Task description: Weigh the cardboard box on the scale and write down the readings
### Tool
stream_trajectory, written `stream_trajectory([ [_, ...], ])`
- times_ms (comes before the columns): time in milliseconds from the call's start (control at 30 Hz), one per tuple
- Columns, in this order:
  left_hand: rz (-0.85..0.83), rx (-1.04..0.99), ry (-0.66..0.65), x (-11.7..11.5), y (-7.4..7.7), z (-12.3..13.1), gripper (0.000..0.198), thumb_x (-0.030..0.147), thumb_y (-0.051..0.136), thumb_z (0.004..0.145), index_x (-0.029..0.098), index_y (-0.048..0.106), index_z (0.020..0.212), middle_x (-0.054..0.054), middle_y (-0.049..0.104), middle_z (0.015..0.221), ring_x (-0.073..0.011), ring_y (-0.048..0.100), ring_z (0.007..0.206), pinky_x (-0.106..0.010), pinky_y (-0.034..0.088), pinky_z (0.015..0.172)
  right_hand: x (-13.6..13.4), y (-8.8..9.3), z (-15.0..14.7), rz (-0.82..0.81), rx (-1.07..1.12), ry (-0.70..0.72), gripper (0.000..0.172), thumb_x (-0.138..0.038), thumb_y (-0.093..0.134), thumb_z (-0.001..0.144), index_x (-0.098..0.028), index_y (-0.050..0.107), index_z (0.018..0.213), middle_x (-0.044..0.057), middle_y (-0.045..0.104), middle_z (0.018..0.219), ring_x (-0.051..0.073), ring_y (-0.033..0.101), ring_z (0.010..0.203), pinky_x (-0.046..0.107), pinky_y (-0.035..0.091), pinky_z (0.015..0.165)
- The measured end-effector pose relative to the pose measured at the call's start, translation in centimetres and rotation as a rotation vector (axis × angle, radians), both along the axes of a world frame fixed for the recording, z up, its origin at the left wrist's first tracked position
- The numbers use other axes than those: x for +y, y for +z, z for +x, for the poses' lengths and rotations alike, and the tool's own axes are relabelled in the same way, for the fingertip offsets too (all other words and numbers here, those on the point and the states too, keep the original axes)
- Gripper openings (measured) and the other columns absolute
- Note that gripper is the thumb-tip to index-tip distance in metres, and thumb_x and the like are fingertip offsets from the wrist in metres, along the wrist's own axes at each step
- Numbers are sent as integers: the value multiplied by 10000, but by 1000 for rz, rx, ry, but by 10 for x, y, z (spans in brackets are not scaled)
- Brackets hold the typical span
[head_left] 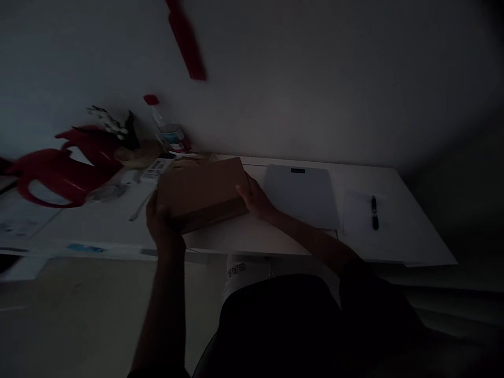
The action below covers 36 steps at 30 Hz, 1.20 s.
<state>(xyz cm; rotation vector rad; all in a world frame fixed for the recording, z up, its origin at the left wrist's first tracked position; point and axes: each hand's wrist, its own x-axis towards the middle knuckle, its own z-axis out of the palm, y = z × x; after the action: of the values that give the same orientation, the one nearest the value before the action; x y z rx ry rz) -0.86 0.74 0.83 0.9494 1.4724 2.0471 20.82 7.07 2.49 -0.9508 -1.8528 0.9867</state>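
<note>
Near the front edge of the white tabletop (252, 239), a brown cardboard box (202, 191) sits gripped from both ends: the left hand (159, 223) wraps its near left corner and the right hand (255, 199) presses flat against its right side. A hold on opposite sides like this keeps a wide, flat box level and steady, though in the dim light I cannot tell whether it rests on the surface or is slightly raised.

Taking the box as landmark, just to its right lies one flat grey scale (301, 194) with a small dark display at its far edge. Farther right of the box lies one white notepad (356, 212) with one black pen (374, 211) resting on it. Behind the box to the left stands one clear bottle (169, 131) with a red cap, and in front of that one white remote (155, 169) with buttons. Well left of the box sit red plastic items (59, 170), seemingly two, one behind the other. One red strip (187, 39) hangs on the wall above.
</note>
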Motion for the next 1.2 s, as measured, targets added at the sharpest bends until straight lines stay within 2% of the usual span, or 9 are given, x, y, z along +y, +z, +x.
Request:
stream_trajectory([
  [100, 47, -16, -9, 3, 15, 8, 638, 338, 582, 716, 169, 559, 1331, -81, 572, 1340, -277, 535, 1221, -408, 450, 1023, -2, 14, 10, 3, 85, -29, 676, -581, 347, 974, -191, 257, 1518, 104, 380, 1492, 236, 366, 1385, 422, 335, 1169],
  [233, 137, 32, -84, 12, 35, 30, 628, 303, 561, 728, 151, 559, 1338, -76, 567, 1358, -262, 524, 1245, -401, 411, 1075, -4, 33, 36, 54, 77, -46, 667, -608, 309, 978, -245, 224, 1531, 73, 365, 1508, 243, 348, 1397, 441, 339, 1164],
  [400, 210, 79, -214, 32, 51, 71, 625, 319, 565, 740, 141, 545, 1339, -79, 558, 1365, -255, 508, 1268, -373, 416, 1071, -7, 49, 85, 61, 75, -172, 707, -642, 341, 953, -208, 286, 1509, 96, 387, 1487, 257, 369, 1383, 455, 321, 1172],
  [533, 182, 70, -316, 48, 57, 112, 563, 295, 547, 746, 153, 571, 1290, -72, 586, 1310, -255, 508, 1260, -379, 408, 1082, -11, 51, 127, 63, 60, -267, 678, -646, 328, 955, -229, 319, 1490, 79, 389, 1493, 253, 369, 1386, 449, 319, 1174],
  [667, 124, 84, -399, 57, 51, 151, 562, 326, 559, 767, 169, 561, 1307, -73, 572, 1331, -274, 507, 1258, -413, 417, 1073, -18, 44, 165, 74, 43, -397, 636, -610, 336, 963, -228, 359, 1471, 76, 430, 1463, 240, 399, 1365, 427, 328, 1168],
  [833, 21, 135, -494, 61, 33, 185, 496, 369, 520, 834, 267, 537, 1318, -29, 530, 1390, -275, 472, 1309, -448, 413, 1089, -30, 32, 202, 30, 29, -475, 596, -557, 344, 971, -241, 367, 1476, 71, 486, 1415, 241, 450, 1318, 433, 385, 1121],
  [1000, 28, 47, -556, 59, 20, 205, 503, 355, 568, 829, 269, 551, 1324, -29, 537, 1386, -275, 469, 1312, -440, 397, 1105, -41, 21, 221, -19, -17, -559, 606, -578, 335, 972, -261, 348, 1488, 61, 447, 1454, 252, 418, 1348, 441, 367, 1138],
  [1200, 43, 24, -559, 53, 17, 218, 566, 354, 590, 816, 179, 535, 1351, -85, 525, 1398, -254, 483, 1290, -377, 399, 1084, -47, 12, 230, -55, -22, -595, 628, -586, 344, 963, -256, 336, 1497, 76, 442, 1450, 257, 423, 1342, 452, 352, 1149],
])
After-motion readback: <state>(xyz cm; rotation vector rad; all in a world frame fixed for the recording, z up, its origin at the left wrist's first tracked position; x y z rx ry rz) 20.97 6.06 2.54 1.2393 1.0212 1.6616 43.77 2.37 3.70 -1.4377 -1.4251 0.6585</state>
